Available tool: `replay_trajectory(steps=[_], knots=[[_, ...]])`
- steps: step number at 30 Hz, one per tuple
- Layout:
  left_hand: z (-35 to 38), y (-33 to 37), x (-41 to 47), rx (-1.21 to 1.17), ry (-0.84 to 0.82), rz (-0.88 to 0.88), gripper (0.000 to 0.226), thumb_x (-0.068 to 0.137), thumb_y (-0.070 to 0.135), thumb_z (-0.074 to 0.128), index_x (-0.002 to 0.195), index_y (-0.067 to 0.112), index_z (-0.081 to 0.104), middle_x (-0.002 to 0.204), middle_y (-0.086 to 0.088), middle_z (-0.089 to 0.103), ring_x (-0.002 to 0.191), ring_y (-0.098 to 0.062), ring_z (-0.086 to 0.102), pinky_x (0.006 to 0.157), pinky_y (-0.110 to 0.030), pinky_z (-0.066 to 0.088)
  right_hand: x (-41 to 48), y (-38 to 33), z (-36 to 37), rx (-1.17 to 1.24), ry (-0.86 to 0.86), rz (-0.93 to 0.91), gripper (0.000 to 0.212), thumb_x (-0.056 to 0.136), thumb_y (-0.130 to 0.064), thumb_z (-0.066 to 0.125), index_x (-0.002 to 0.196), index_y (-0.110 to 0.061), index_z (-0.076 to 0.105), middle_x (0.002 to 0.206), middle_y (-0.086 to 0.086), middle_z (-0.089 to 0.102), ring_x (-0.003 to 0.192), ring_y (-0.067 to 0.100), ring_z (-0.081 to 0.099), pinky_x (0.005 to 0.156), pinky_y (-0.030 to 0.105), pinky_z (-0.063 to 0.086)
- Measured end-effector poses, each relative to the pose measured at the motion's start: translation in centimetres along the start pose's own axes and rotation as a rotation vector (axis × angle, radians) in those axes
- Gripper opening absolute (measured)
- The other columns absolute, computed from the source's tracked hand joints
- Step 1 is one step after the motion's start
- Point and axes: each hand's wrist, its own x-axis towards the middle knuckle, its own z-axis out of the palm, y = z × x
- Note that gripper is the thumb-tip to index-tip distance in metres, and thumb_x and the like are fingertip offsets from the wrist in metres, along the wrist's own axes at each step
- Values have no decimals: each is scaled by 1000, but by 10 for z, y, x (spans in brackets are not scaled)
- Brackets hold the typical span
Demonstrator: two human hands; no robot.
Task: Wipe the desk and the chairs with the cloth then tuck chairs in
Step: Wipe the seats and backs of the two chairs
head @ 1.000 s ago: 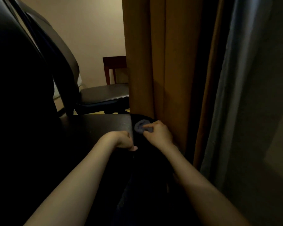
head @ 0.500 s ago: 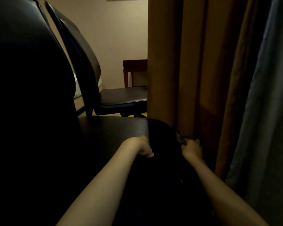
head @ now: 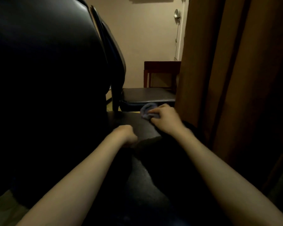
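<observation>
My right hand (head: 163,119) is clenched round the bunched blue cloth (head: 147,110), pressing it on the far corner of the near chair's seat (head: 137,128). My left hand (head: 126,134) is curled at the seat's near edge; it is blurred, and I cannot tell whether it grips anything.

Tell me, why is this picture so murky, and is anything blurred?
Head view: the light is dim and warm, brightest on the far wall; the near chair back is nearly lost in shadow; the left hand is smeared by motion, so its grip is unclear; the right hand, holding the cloth, is sharper.
</observation>
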Motion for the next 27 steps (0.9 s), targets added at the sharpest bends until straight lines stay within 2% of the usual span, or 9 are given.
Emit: replay_trajectory(steps=[3,5,11,16,20,22,24,25,27], knots=[[-4,-34,-2,123,-54,-80,39,87,28,63,119,6,59,120,-10,62,109,-24,60,87,-28,48,1,-35,40,-188,-209,-173,32,91,-34,54,122,-38,59,126,8,47,119,31,43,97,42,36],[1,-46,1,115,-54,-134,45,85,31,67,122,9,56,121,-7,59,110,-22,59,88,-28,47,7,-42,58,-275,-244,-184,30,92,-34,53,120,-37,61,125,7,46,120,32,40,96,45,34],[11,-43,15,103,-89,-167,47,90,24,61,131,6,48,129,-7,53,116,-22,54,90,-26,44,63,7,63,-356,-249,111,39,93,-35,54,130,-23,54,134,9,41,124,35,37,101,53,34],[19,-44,18,132,-82,-154,46,90,24,60,131,7,48,130,-7,52,118,-23,53,91,-26,44,80,54,52,-444,-231,382,45,97,-26,46,141,-17,41,144,14,32,131,39,28,105,56,28],[21,-46,18,159,-96,-132,40,91,22,57,128,7,50,125,-9,54,114,-24,55,87,-25,45,72,85,34,-365,-139,596,40,95,-21,50,135,-14,48,142,17,34,132,40,29,105,55,30],[18,-46,14,139,-103,-109,36,92,22,56,125,7,52,117,-8,55,112,-23,56,83,-25,45,66,87,20,-219,-62,553,28,93,-23,54,121,-19,57,134,14,45,124,36,40,101,51,39],[15,-49,10,68,-100,-83,32,92,23,56,121,9,55,110,-6,54,111,-22,56,83,-26,45,59,80,12,-68,-14,396,11,92,-22,56,97,-30,63,117,4,59,108,26,55,90,40,48],[12,-51,7,20,-103,-57,29,92,23,57,118,9,56,110,-6,56,110,-21,56,85,-27,45,52,68,12,-37,-38,314,11,92,-21,57,91,-31,62,107,-1,61,99,19,57,83,34,48],[4,-62,-3,-109,-143,9,9,91,14,56,99,12,60,97,-2,57,95,-16,58,80,-27,45,36,41,20,-72,-144,188,15,92,-21,58,103,-27,64,99,-2,60,89,13,54,75,26,41]])
